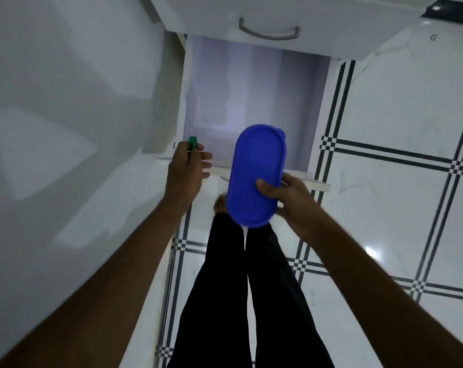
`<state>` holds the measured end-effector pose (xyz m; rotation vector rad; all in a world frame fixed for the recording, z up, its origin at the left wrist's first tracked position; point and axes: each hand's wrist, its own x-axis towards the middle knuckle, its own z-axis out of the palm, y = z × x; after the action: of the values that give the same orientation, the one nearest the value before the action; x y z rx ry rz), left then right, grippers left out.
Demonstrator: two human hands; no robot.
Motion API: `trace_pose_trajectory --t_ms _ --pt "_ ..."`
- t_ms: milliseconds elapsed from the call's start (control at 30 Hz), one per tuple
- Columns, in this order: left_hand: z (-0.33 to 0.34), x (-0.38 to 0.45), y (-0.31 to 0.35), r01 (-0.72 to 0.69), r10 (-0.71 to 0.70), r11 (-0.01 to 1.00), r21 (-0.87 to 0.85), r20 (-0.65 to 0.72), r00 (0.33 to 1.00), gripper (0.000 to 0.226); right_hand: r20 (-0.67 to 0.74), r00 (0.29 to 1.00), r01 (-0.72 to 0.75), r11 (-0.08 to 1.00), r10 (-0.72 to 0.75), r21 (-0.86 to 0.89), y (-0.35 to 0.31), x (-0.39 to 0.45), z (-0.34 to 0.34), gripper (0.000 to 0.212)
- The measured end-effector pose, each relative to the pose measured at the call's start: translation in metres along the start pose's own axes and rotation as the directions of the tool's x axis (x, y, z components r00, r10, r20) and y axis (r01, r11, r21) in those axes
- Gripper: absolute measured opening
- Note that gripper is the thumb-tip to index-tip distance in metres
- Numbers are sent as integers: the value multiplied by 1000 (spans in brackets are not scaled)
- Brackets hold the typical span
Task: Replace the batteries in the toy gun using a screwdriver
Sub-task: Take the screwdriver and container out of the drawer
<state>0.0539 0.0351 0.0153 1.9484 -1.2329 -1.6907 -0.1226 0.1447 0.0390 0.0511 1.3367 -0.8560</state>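
We're standing at the open drawer (251, 102), taking it as the reference. Left hand (186, 168) is clenched round the green-handled screwdriver (192, 142) at the drawer's left front corner, handle end pointing up and away. Right hand (281, 193) grasps the blue oval box (258, 173) by its near end, thumb on the lid; the box's long axis runs front-to-back over the drawer's front edge. Toy gun and batteries aren't visible. Our guess: the box goes back into the drawer or gets carried off, and the right hand is already on it.
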Motion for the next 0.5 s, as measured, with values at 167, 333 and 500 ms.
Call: trace_pose_trajectory --t_ms 167,333,500 --pt "-20 -23 -30 1 3 997 74 -58 998 20 -24 988 -155 955 154 -252 68 2 -2 123" --pt "-24 -24 -55 13 10 985 173 -131 991 21 -32 997 -76 848 69 -525 109 67 -16 130" --pt "-21 -21 -58 -6 36 983 185 -161 986 21 20 993 -95 912 113 -399 66 60 7 155"
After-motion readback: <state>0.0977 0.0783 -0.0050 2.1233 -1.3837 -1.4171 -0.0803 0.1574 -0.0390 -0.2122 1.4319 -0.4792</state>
